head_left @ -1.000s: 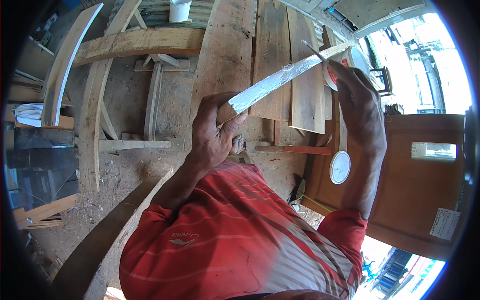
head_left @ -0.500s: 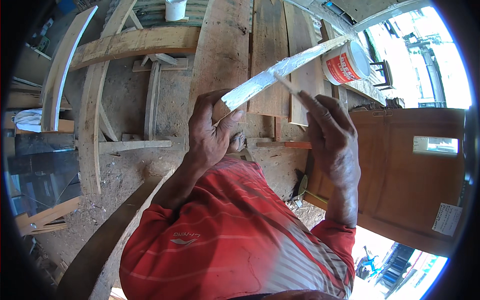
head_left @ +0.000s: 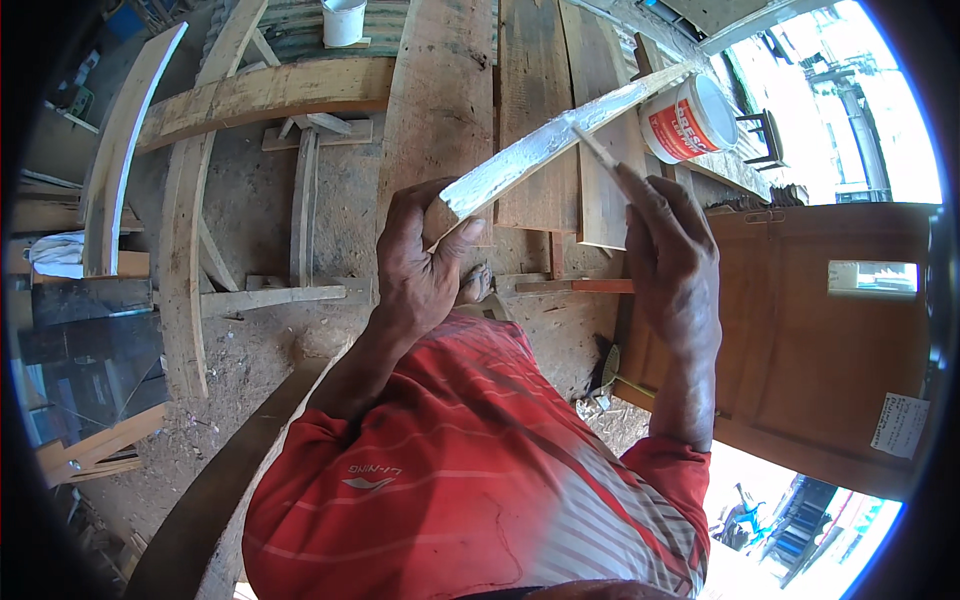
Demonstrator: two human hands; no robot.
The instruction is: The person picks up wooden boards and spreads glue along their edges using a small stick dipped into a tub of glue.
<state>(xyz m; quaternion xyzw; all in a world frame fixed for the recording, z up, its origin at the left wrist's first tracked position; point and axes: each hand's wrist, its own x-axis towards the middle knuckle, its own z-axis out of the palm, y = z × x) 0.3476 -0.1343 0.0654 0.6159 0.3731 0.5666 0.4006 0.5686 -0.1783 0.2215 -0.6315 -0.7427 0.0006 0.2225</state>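
Near the middle, my left hand [head_left: 418,268] is closed round the near end of a long wooden board [head_left: 510,172]. Its narrow upper edge carries a wet, uneven coat of white glue-like stuff, while the far end is bare wood. In my right hand [head_left: 676,255] is a thin pale stick [head_left: 597,147], pinched between thumb and fingers. The stick's tip touches the coated edge about halfway along. Beside the board's far end stands a white bucket [head_left: 712,112] with a red label. What the bucket holds cannot be seen.
Wide planks [head_left: 435,120] lie side by side ahead of me. On the left are timber beams [head_left: 270,88] on a trestle and a leaning white-edged board [head_left: 130,150]. A smaller white bucket [head_left: 344,24] stands at the back. To the right is a brown wooden door [head_left: 770,330].
My right hand has slid the stick a little farther along the coated edge, away from my left hand. My left hand keeps its grip on the board.
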